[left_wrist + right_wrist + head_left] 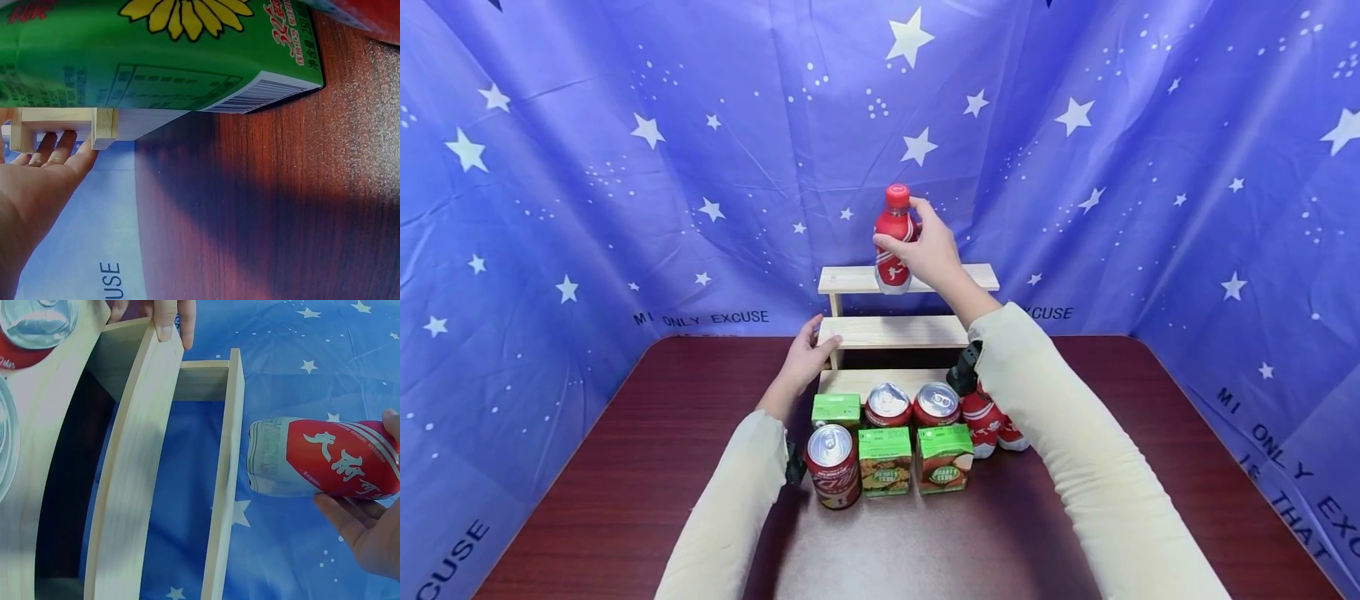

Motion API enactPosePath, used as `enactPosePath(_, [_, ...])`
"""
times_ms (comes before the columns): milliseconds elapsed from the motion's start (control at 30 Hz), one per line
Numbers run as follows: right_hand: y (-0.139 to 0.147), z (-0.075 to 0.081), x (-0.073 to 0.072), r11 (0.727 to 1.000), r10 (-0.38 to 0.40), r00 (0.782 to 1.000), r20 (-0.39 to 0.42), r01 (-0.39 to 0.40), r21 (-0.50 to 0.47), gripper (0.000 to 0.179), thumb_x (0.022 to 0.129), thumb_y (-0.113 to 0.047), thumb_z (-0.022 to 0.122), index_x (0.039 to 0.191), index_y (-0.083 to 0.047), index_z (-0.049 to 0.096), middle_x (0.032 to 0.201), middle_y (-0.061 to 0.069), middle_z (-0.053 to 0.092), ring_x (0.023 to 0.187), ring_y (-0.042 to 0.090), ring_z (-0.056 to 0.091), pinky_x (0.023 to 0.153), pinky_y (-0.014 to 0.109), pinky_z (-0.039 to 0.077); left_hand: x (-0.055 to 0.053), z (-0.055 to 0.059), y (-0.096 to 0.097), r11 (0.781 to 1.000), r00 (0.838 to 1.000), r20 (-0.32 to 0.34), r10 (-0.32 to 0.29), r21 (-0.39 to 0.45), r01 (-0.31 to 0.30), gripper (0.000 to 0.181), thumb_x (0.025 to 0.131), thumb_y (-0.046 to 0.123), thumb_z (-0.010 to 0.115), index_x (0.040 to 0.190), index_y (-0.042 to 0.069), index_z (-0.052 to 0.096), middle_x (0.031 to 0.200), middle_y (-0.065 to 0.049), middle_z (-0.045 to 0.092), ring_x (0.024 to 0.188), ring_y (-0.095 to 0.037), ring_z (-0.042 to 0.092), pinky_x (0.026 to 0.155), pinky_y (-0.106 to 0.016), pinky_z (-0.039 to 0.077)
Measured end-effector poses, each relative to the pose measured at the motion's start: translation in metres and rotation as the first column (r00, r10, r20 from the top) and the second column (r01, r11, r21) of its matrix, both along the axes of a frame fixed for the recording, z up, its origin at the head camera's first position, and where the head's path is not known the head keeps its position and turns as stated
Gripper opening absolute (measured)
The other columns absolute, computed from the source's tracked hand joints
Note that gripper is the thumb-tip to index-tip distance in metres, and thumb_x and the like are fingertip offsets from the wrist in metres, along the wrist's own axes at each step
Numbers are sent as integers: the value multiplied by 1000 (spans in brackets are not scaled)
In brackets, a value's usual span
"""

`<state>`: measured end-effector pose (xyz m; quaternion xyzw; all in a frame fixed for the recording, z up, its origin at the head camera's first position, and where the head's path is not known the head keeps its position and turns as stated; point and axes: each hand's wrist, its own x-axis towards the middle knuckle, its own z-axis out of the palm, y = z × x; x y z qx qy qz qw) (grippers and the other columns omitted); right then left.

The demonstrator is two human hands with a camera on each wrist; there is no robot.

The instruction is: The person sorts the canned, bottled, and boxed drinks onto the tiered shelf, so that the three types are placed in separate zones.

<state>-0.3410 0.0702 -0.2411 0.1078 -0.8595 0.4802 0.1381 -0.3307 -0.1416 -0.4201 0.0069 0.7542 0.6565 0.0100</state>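
A red soda bottle (892, 258) with a red cap is upright in my right hand (934, 246), thumb and fingers round its upper body. In the right wrist view the bottle's base is a small gap away from the top board (226, 481) of a three-step wooden shelf. My left hand (805, 358) grips the left end of the middle board (895, 332), thumb on top. Seen from the left wrist, its fingers (62, 150) reach round the wooden frame (105, 128).
In front of the shelf stand soda cans (832, 467) and green drink cartons (884, 462). More red bottles (981, 421) are at the right, partly hidden by my right sleeve. The lowest board (850, 382) lies behind the cans. A blue star-print cloth (737, 150) hangs behind the dark wood table (700, 400).
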Motion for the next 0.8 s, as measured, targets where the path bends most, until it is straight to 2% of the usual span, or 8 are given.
enactPosePath(233, [-10,-4,-5,999,7,1000,-8,-7,-39,71,79,-39,73,139,-21,38,120,8,60,106,20,58,93,41,49,3,3,-1,1000,1000,-10,-7,-24,7,69,94,16,56,150,8,15,142,-24,40,116,-36,52,86,-45,54])
enactPosePath(467, [-19,-7,-6,999,-1,1000,-8,0,-39,70,80,-38,73,139,-22,38,123,7,60,109,21,58,94,40,48,14,19,1,1000,1000,13,-27,1,27,69,94,12,55,149,5,15,143,-26,38,119,-39,49,91,-53,49])
enactPosePath(800, [-28,-13,-11,1000,-5,1000,-1,5,-29,72,80,-41,72,140,-23,37,127,5,58,112,20,57,96,40,48,1,0,-2,999,1000,-18,-6,-35,5,69,94,19,56,150,9,17,142,-21,42,115,-33,53,82,-42,55])
